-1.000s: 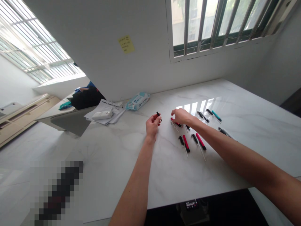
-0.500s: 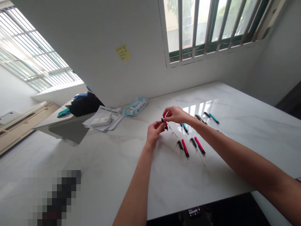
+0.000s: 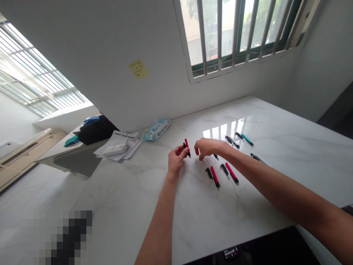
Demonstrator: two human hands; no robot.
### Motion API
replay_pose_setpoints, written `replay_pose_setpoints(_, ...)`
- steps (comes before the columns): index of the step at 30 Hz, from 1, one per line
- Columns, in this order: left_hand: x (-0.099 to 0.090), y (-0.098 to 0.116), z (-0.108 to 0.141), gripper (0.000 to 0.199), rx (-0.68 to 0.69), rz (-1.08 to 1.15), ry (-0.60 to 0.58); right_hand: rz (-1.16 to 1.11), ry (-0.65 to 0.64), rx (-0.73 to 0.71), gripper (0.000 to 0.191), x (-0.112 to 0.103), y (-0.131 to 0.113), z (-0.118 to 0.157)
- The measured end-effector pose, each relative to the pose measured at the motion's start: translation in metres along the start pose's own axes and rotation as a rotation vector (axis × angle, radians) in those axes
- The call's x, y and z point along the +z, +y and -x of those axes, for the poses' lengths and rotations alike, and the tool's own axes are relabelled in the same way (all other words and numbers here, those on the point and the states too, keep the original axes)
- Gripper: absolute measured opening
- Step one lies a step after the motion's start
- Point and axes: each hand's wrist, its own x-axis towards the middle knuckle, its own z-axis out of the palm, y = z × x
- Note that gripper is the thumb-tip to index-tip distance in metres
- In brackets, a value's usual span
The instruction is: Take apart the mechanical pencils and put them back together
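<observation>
My left hand (image 3: 177,159) is closed on red and black pen parts (image 3: 187,146), held upright above the table. To its right my right hand (image 3: 205,148) hovers over a thin white refill (image 3: 204,161), fingers bent and apart; no held object shows. In front lie two sets, each with a red barrel (image 3: 215,176), a black clip piece (image 3: 209,173) and a white refill. A second red barrel (image 3: 231,172) is further right. Beyond the right forearm are a teal barrel (image 3: 247,139) and several black pieces (image 3: 232,141).
On the white marble table (image 3: 132,206), papers (image 3: 118,145) with a white device and a wipes pack (image 3: 156,130) lie at the back left. A yellow note (image 3: 138,69) is on the wall. Dark fabric (image 3: 96,130) sits further left.
My right hand has come away from my left hand, moving right and down towards the table. The red and black parts stay in my left hand. The view has shifted slightly.
</observation>
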Motion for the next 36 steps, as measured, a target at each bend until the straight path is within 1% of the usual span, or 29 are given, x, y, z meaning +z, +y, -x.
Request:
replay_pose_setpoints(3, 0.0, 0.0, 0.0, 0.046, 0.005, -0.018, 0.011, 0.022, 0.02, 0.022, 0.025, 0.006, -0.001, -0.005)
replay_pose_setpoints(6, 0.0, -0.001, -0.001, 0.049, 0.01, -0.007, 0.024, 0.002, 0.064, 0.009, 0.019, 0.004, 0.0, -0.004)
replay_pose_setpoints(8, -0.001, -0.002, -0.003, 0.05, 0.02, -0.006, 0.03, -0.044, 0.141, 0.002, 0.017, -0.002, 0.002, -0.001)
replay_pose_setpoints(12, 0.0, -0.004, -0.003, 0.047, 0.062, -0.044, 0.021, -0.212, 0.343, -0.051, 0.014, -0.018, 0.011, 0.006)
replay_pose_setpoints(14, 0.0, -0.005, -0.003, 0.044, 0.078, -0.079, 0.014, -0.296, 0.406, -0.069, 0.015, -0.023, 0.016, 0.009)
replay_pose_setpoints(18, 0.002, -0.006, -0.002, 0.042, 0.087, -0.134, 0.008, -0.34, 0.425, -0.083, 0.014, -0.027, 0.024, 0.01)
replay_pose_setpoints(23, 0.003, -0.006, -0.002, 0.038, 0.111, -0.176, -0.006, -0.333, 0.45, -0.126, 0.017, -0.027, 0.019, 0.011)
replay_pose_setpoints(28, 0.003, -0.004, -0.001, 0.035, 0.11, -0.179, -0.007, -0.296, 0.412, -0.137, 0.016, -0.029, 0.013, 0.013)
replay_pose_setpoints(36, 0.002, -0.003, -0.001, 0.035, 0.095, -0.177, 0.005, -0.263, 0.46, -0.153, 0.018, -0.027, 0.019, 0.009)
